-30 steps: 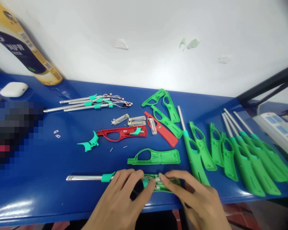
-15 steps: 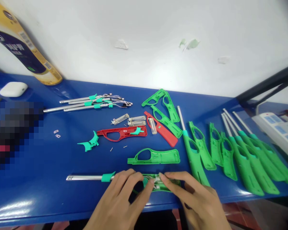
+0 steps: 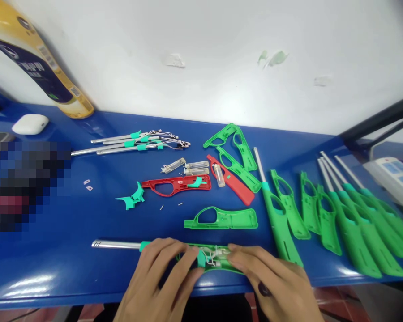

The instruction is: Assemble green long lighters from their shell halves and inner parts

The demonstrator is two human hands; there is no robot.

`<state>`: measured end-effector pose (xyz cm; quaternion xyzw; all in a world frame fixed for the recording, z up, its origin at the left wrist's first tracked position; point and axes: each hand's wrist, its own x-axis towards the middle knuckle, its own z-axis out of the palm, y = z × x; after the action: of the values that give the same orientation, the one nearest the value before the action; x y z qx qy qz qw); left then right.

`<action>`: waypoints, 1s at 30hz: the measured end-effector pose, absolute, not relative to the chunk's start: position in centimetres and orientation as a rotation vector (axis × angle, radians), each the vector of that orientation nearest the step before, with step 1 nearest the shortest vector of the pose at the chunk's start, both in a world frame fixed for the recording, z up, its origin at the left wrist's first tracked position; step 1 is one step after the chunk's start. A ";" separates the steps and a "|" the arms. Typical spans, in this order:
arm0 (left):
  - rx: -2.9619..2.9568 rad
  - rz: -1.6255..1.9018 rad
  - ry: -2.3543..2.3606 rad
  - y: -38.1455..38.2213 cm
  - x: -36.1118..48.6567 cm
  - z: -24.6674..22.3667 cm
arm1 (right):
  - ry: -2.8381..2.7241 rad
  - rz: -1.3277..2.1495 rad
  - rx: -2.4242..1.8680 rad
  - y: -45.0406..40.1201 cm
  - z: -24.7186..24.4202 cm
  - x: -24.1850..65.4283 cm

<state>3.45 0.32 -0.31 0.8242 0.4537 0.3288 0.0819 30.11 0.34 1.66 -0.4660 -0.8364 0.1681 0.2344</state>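
Observation:
A green lighter half-shell (image 3: pixel 226 267) lies near the table's front edge, with white wires (image 3: pixel 208 255) and a clear part inside. From its left end a silver tube (image 3: pixel 117 244) with a teal collar points left. My left hand (image 3: pixel 164 273) is closed round the shell's left part, fingertips at the teal trigger (image 3: pixel 200 258). My right hand (image 3: pixel 272 277) is closed on the shell's right end, its fingertips by the clear part. Just behind lies a separate green half-shell (image 3: pixel 238 219).
Behind are red shells (image 3: pixel 201 182), clear tanks (image 3: pixel 196 171), teal pieces (image 3: pixel 130 198), tiny screws and wired silver tubes (image 3: pixel 121 145). Several green lighters and shells (image 3: pixel 359 241) lie right. A yellow bottle (image 3: pixel 74 100) and white case (image 3: pixel 30 124) stand back left.
My left fingertips have drawn back left from the wires to the teal trigger, uncovering the wires. My right fingertips have shifted slightly right. The view has shifted slightly.

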 end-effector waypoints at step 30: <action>2.497 0.901 1.298 0.4 2.9 0.2 | -2.470 -0.052 -1.495 2.5 4.8 30.5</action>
<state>2.94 0.36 0.16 0.8414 0.4373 0.3036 0.0931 30.53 2.46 4.75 -0.5136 -0.8484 -0.0178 0.1268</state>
